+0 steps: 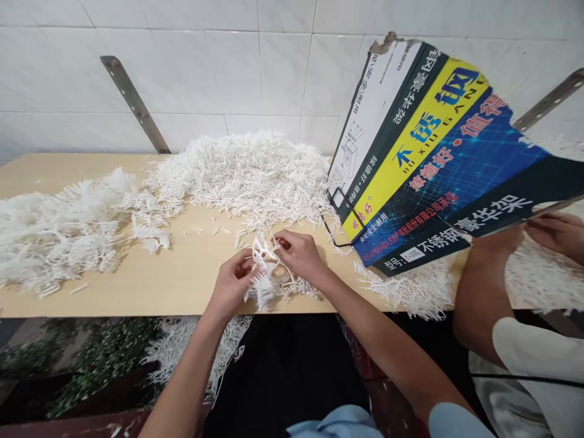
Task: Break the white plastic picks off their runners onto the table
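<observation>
A white branching plastic piece [264, 255], like a moulding sprue with thin prongs, is held up above the table's front part. My left hand [232, 278] grips its left side between thumb and fingers. On the other side, my right hand [298, 254] is closed in a pinch at its upper right edge; the exact spot under the fingertips is hidden. More white pronged pieces [264, 292] lie right below my hands at the table edge. Beyond them spreads a large heap of thin white plastic pieces [246, 173].
Another white heap [59, 228] covers the table's left side. A printed cardboard sheet [424, 164] leans in a black wire stand [342, 243] at the right. Past it, a co-worker's hands [559, 231] show. Metal brackets [134, 103] join the tiled wall. The wooden table [150, 286] ends near my body.
</observation>
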A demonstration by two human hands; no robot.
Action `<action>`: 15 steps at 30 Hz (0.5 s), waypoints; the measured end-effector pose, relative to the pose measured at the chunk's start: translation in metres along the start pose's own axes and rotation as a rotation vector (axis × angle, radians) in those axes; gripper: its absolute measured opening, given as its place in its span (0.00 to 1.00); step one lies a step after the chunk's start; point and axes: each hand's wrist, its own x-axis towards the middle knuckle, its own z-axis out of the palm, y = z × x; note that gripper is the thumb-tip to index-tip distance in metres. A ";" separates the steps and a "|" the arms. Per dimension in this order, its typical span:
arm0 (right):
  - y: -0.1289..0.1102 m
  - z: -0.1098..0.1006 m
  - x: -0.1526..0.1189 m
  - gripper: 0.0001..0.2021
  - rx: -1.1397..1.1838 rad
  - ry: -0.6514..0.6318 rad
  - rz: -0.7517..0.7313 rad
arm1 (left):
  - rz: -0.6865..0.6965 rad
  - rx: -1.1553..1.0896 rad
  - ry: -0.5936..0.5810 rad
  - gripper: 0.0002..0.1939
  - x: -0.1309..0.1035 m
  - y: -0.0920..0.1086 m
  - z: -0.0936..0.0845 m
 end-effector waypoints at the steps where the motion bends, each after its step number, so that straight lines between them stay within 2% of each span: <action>1: -0.005 -0.001 -0.005 0.06 0.129 -0.014 0.071 | -0.016 0.110 -0.064 0.19 -0.003 0.006 -0.002; 4: -0.027 -0.006 -0.027 0.07 0.581 -0.021 0.376 | 0.001 0.467 -0.201 0.09 -0.013 0.024 -0.007; 7: -0.050 -0.016 -0.056 0.11 0.880 -0.069 0.672 | 0.130 0.732 -0.248 0.09 -0.022 0.030 -0.012; 9: -0.060 -0.026 -0.075 0.13 0.895 -0.167 0.784 | 0.241 0.868 -0.193 0.10 -0.026 0.028 -0.015; 12: -0.065 -0.040 -0.100 0.17 0.855 -0.365 0.870 | 0.435 0.961 0.017 0.06 -0.031 0.017 -0.019; 14: -0.065 -0.044 -0.114 0.20 0.800 -0.425 0.873 | 0.476 0.895 0.078 0.03 -0.033 0.010 -0.021; 15: -0.065 -0.044 -0.120 0.20 0.738 -0.412 0.850 | 0.438 0.824 0.068 0.03 -0.034 0.006 -0.021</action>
